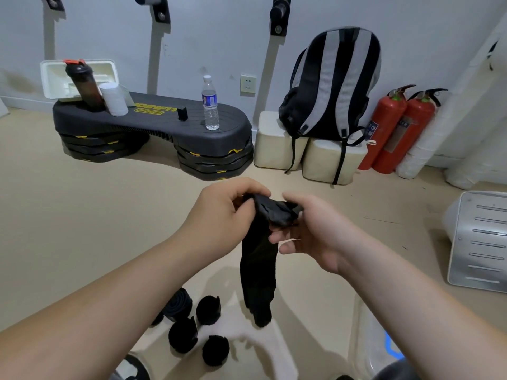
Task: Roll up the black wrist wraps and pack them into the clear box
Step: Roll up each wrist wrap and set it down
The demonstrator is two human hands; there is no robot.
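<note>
Black wrist wrap (258,270) pinched by left hand (222,212) and right hand (315,229), clear box (367,338) barely discernible

Pale wall (192,37) behind, beige floor (82,215) below; a black step platform (153,119) carries a water bottle (210,105), a striped backpack (334,86) sits beside two red fire extinguishers (395,127).
</note>
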